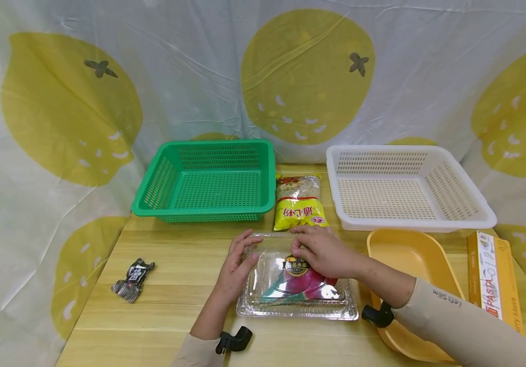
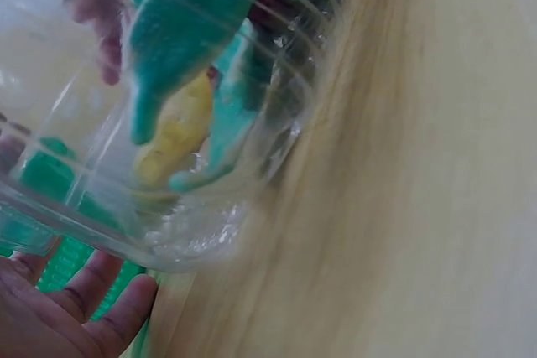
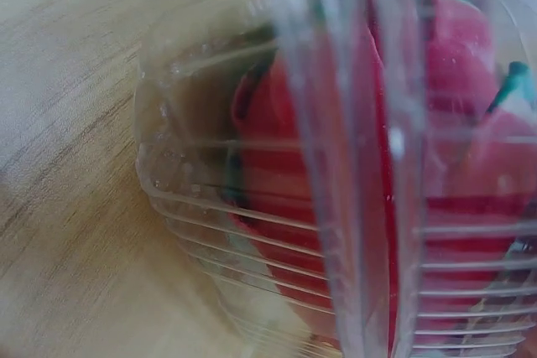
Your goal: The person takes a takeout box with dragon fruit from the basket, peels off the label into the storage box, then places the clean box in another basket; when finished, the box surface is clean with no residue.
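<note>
A clear plastic clamshell box (image 1: pixel 263 293) lies in front of me, its lid bearing a black and gold label (image 1: pixel 297 265). Through its wall, the right wrist view shows red-pink pieces (image 3: pixel 285 173); the left wrist view shows a green piece (image 2: pixel 189 31) and a yellow one (image 2: pixel 176 132). My left hand (image 1: pixel 235 267) is at the box's left side, its fingers extended along the lid's edge. Over the back right of the lid rests my right hand (image 1: pixel 320 250), with bent fingers reaching left along the back rim. The lid looks lowered onto the base.
Behind the box stand a green basket (image 1: pixel 205 210), a yellow macaroni bag (image 1: pixel 298 204) and a white basket (image 1: pixel 414 224). An orange tub (image 1: pixel 409 250) and a pasta box (image 1: pixel 490 278) sit to the right. A small black patterned packet (image 1: pixel 134 279) lies on the left.
</note>
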A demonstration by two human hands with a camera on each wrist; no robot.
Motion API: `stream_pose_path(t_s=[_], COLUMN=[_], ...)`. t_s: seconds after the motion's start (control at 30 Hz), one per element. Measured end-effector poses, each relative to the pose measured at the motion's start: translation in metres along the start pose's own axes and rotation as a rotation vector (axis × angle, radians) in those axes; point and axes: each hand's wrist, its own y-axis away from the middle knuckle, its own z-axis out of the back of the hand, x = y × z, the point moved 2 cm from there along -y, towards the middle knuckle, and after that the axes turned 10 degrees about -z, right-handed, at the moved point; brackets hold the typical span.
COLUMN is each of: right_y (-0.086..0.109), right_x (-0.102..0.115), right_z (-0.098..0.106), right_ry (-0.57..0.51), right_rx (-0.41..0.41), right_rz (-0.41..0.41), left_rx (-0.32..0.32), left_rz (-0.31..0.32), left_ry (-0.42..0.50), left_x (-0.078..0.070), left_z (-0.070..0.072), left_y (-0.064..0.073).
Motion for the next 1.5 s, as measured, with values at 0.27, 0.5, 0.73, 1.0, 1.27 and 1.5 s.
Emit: stream_pose_path(t_s=[0.27, 0.5, 0.73, 1.0, 1.27, 1.5], right_y=[-0.001, 0.0, 0.001, 0.001, 0.001, 0.001], right_x=[-0.002, -0.003, -0.004, -0.006, -0.009, -0.011], right_z=[0.001, 0.003, 0.004, 0.005, 0.007, 0.008], right_ry=[-0.038, -0.077, -0.083, -0.128, -0.174, -0.213], right_rx=[0.029, 0.048, 0.055, 0.084, 0.12, 0.145], right_rz=[0.017, 0.018, 0.022, 0.037, 0.035, 0.053], left_rx=[-0.004, -0.001, -0.001, -0.005, -0.004, -0.002], left_rz=[-0.015, -0.011, 0.002, -0.009, -0.008, -0.009], left_ry=[-0.005, 0.007, 0.012, 0.006, 0.013, 0.015], left_x=[0.001, 0.001, 0.002, 0.003, 0.001, 0.0], left_z=[0.002, 0.001, 0.0, 0.0, 0.0, 0.001], left_y=[0.001, 0.0, 0.001, 0.0, 0.0, -0.001])
